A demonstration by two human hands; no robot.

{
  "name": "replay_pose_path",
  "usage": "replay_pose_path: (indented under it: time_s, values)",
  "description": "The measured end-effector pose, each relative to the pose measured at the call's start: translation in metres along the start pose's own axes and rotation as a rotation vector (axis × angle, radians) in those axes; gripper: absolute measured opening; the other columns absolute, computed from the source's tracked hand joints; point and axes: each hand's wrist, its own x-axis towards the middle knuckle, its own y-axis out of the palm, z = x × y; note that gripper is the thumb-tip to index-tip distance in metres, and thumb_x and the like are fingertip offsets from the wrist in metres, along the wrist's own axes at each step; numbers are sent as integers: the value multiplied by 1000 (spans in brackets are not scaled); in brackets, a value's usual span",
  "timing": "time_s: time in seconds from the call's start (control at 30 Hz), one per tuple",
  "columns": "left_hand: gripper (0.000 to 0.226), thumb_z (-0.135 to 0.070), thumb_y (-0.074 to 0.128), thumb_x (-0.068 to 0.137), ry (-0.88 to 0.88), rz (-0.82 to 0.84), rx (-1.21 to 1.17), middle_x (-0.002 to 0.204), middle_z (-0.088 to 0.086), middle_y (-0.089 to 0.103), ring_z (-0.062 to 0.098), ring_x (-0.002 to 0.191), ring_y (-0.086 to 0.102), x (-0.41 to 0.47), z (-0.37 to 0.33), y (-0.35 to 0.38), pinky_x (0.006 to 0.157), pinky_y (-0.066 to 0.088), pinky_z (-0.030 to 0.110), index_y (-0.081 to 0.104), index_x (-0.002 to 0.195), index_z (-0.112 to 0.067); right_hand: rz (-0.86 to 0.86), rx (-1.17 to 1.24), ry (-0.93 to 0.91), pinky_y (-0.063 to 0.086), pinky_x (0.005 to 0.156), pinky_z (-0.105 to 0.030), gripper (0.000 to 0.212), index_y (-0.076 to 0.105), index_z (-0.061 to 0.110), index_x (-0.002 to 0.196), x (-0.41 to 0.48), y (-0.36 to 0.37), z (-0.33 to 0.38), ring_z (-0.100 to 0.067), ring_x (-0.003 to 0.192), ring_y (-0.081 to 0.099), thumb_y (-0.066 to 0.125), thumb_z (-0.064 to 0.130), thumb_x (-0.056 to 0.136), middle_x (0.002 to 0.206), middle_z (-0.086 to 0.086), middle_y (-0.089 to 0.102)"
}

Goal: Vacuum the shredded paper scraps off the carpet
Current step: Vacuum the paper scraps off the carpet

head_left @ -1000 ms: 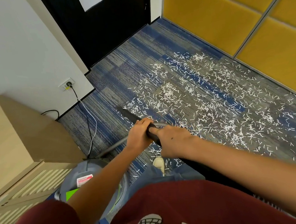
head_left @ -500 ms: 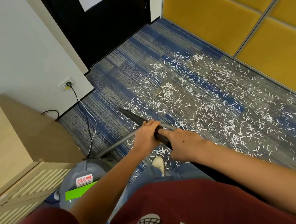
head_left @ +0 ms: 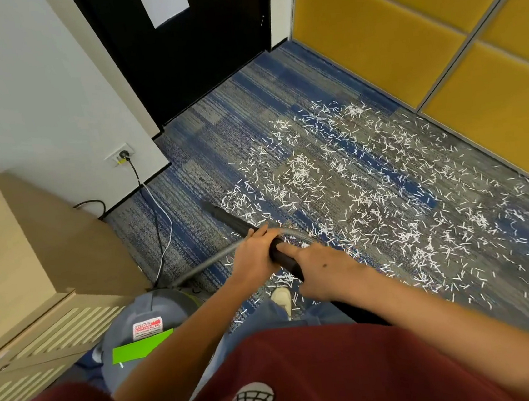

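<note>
White shredded paper scraps lie scattered over the blue and grey carpet, thickest in the middle and right. A black vacuum nozzle slants down to the carpet at the left edge of the scraps. My left hand grips the nozzle tube in front. My right hand grips it just behind. A grey hose runs from the tube back to the grey canister vacuum at my lower left.
A light wood cabinet stands on the left. A wall socket holds a plug, with cords trailing over the carpet to the vacuum. A black door is ahead and yellow wall panels line the right side. My shoe shows below the hands.
Both hands and the nozzle have pushed slightly forward and left, so the nozzle tip now sits at the left edge of the scraps. The view has shifted a little.
</note>
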Motion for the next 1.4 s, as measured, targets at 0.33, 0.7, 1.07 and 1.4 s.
replay_pose_path:
  time_s: [0.33, 0.7, 1.07, 1.4]
  values:
    - [37, -15, 63, 78, 10, 66, 34, 118, 3, 62, 29, 102, 61, -1, -6, 14, 99, 44, 43, 61, 114, -18, -22, -33, 28, 46, 79, -35, 66, 25, 25, 144, -10, 10, -8, -33, 106, 57, 54, 12, 87, 116, -13, 54]
    - [44, -11, 68, 77, 114, 149, 28, 132, 10, 53, 30, 123, 49, 28, -40, 27, 111, 28, 37, 57, 119, -12, -79, 14, 194, 45, 77, -35, 66, 24, 27, 145, -16, 15, -36, -32, 107, 58, 54, 11, 88, 114, -11, 56]
    - [35, -14, 63, 80, 123, 102, 99, 122, 4, 60, 30, 101, 59, 11, -24, 35, 92, 46, 40, 59, 115, -14, -46, -14, 78, 47, 80, -36, 63, 25, 28, 144, -22, 18, -35, -33, 105, 58, 53, 18, 89, 113, -13, 57]
    - [32, -16, 60, 82, 94, 143, 128, 118, 5, 61, 32, 102, 56, 16, -53, 54, 84, 50, 41, 58, 114, -14, -21, 53, 83, 46, 78, -36, 67, 23, 31, 146, -35, 20, -72, -32, 104, 58, 53, 19, 88, 113, -13, 57]
